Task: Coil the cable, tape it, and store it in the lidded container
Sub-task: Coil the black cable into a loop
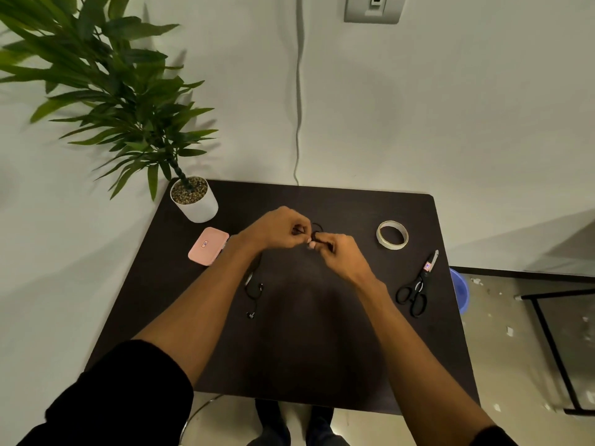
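Observation:
A thin black cable (253, 289) trails on the dark table (299, 333) under my left forearm, its plug end lying near the table's middle left. Its upper part runs up between my hands, where a small loop shows above my fingers. My left hand (280, 228) and my right hand (335, 252) meet over the table's centre, both pinched on the cable. A pink lidded container (208, 246), shut, lies left of my left hand. A roll of pale tape (392, 235) lies flat to the right of my hands.
Black-handled scissors (418, 284) lie near the table's right edge. A potted plant (194, 199) in a white pot stands at the back left corner against the wall. A blue tub (460, 291) sits on the floor beyond the right edge.

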